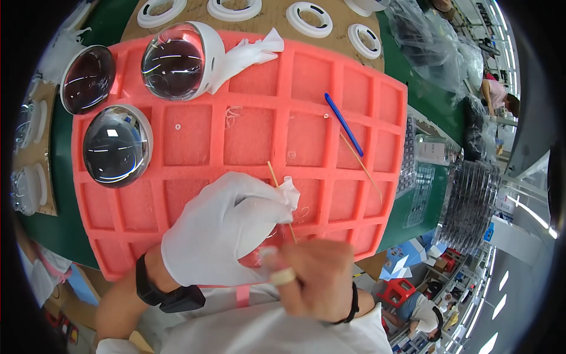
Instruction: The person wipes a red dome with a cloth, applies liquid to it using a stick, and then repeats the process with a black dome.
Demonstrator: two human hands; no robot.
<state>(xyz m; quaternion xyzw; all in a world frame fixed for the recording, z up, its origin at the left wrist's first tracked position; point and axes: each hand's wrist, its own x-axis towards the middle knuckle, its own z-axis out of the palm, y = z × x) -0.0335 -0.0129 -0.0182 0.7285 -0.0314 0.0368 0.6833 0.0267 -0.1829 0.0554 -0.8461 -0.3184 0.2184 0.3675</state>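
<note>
A: so what are the fingers up to?

B: The left hand is in a white glove with its fingertips pressed together, pinching a thin stick along with a white cloth. The right hand is bare apart from a pale band on one finger. It's curled, but too blurry to tell if it's gripping anything.

A: ok, what do the stick and cloth look like?

B: Stick's skinny, straight, pale tan, wood-looking. Nothing fancy lol. Cloth is plain white, crumpled into a little tuft.

A: and how do they sit against the fingers?

B: Stick's at a steep slant: top end pokes up past the gloved fingertips, the middle is hidden, then the lower part comes out underneath and runs down near the right hand. Can't tell if those two touch. Cloth sticks out just right of the gloved fingertips.

A: what's around all that?

B: It's over a pink foam tray with square pockets. Farther right there's a blue pen with a second stick just beside it. Upper left: three shiny domes. White rings sit past the far edge.
</note>
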